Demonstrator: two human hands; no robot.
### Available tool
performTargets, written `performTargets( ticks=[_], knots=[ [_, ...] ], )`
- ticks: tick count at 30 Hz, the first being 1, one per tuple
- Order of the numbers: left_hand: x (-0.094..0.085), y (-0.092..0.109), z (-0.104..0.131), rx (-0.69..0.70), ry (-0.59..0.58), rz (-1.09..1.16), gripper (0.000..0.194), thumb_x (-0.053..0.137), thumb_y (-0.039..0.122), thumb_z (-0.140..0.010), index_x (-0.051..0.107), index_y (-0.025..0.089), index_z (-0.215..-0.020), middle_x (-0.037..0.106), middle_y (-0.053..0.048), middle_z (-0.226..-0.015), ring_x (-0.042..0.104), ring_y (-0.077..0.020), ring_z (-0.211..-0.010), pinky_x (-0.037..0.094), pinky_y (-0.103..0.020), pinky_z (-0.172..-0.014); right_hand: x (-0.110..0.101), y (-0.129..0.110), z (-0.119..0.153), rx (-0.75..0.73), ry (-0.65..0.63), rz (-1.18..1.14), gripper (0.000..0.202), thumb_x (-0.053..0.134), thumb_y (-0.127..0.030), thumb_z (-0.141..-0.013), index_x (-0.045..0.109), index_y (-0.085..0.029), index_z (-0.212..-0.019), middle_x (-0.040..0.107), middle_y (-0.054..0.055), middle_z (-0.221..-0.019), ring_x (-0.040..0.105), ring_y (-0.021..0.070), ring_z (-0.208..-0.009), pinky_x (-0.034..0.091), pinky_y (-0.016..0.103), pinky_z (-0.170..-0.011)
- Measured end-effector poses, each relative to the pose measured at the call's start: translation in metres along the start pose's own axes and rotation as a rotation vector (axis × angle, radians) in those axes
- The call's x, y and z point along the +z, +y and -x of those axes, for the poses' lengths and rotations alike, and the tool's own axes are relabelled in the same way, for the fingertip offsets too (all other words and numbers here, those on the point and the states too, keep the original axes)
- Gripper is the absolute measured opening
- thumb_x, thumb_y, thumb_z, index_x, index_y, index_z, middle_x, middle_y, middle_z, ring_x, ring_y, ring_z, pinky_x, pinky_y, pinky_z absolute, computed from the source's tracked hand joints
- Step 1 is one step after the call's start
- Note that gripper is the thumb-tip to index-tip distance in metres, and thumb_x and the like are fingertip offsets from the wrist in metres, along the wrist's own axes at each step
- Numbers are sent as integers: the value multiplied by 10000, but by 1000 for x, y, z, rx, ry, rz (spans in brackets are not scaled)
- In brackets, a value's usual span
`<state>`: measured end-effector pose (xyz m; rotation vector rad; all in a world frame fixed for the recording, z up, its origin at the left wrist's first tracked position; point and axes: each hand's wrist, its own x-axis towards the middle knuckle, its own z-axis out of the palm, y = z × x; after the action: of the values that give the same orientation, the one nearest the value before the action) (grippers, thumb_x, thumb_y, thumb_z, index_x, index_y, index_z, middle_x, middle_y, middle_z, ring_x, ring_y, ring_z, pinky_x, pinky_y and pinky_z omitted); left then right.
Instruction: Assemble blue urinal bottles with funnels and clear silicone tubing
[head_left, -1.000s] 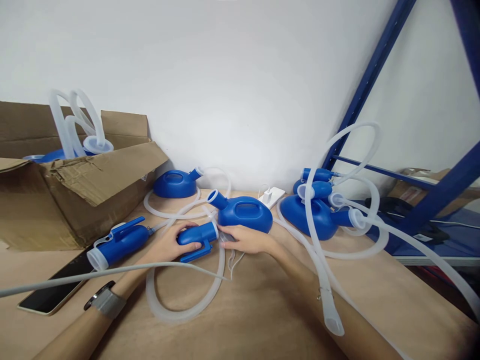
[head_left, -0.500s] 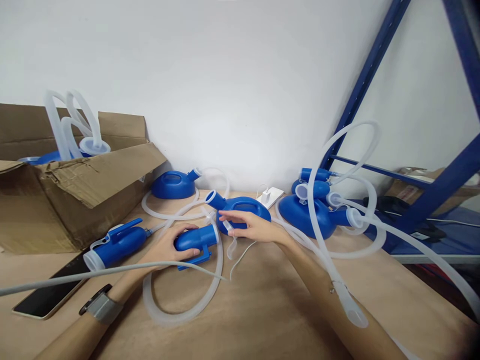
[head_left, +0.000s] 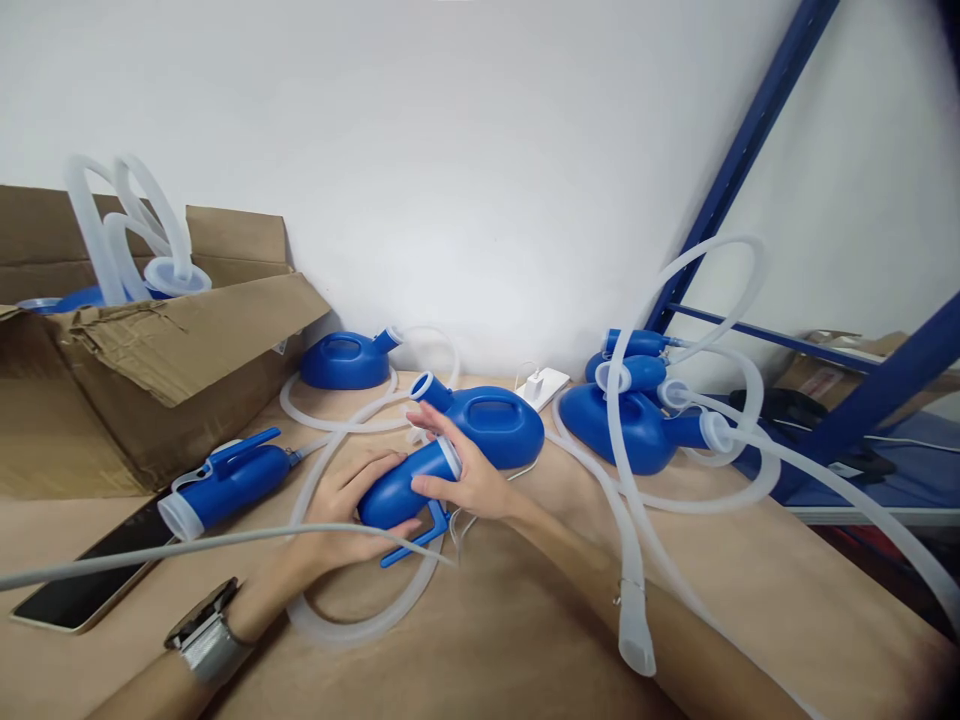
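A blue bottle [head_left: 405, 487] with a pale rim and a side handle lies tilted between both hands, low over the table. My left hand [head_left: 341, 510] wraps round its rounded end from the left. At the rimmed end my right hand [head_left: 469, 475] grips it, thumb on the near side and fingers over the rim. Just behind stands a blue jug [head_left: 499, 425] with an open spout. A clear hose [head_left: 360, 632] loops on the table under the bottle. Part of the bottle's handle shows below my right hand.
An open cardboard box [head_left: 75, 410] with hoses stands left. Near it lie another blue bottle [head_left: 236, 490] and a phone [head_left: 82, 590]. A blue jug [head_left: 345, 362] is behind. Blue bottles and hoses pile up on a jug [head_left: 622, 435] at right, beside a blue rack [head_left: 739, 150].
My right hand has moved down and left onto the bottle's rimmed end. The bottle has tilted, its rim now higher. A hanging hose end at right has shifted left.
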<state>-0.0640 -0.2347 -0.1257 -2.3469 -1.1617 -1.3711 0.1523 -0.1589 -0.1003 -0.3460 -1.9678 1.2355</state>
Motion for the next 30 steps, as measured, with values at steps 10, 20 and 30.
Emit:
performTargets(
  ticks=[10, 20, 30],
  knots=[
    [2, -13, 23, 90, 27, -129, 684, 815, 438, -766, 609, 256, -1393, 743, -112, -1258, 763, -298, -1048, 633, -384, -923, 28, 1, 9, -46, 102, 57, 913, 759, -425, -882, 255, -313, -1635, 374, 84, -1661, 294, 262, -1566, 159, 496, -1304],
    [-12, 14, 8, 218, 74, -224, 892, 802, 456, -793, 395, 261, -1562, 767, -124, -1181, 780, -308, -981, 678, -411, -827, 24, -25, 7, -118, 6, 78, 826, 704, -367, -914, 287, -326, -1626, 437, 73, -1605, 378, 276, -1517, 311, 496, -1254],
    [-2, 0, 1, 92, 93, -55, 662, 803, 403, -774, 575, 253, -1376, 746, -120, -1214, 760, -301, -1028, 641, -392, -875, 8, -12, -3, -13, -61, 49, 1113, 802, -496, -830, 84, -329, -1663, 249, 103, -1707, 197, 275, -1596, 141, 522, -1296]
  ],
)
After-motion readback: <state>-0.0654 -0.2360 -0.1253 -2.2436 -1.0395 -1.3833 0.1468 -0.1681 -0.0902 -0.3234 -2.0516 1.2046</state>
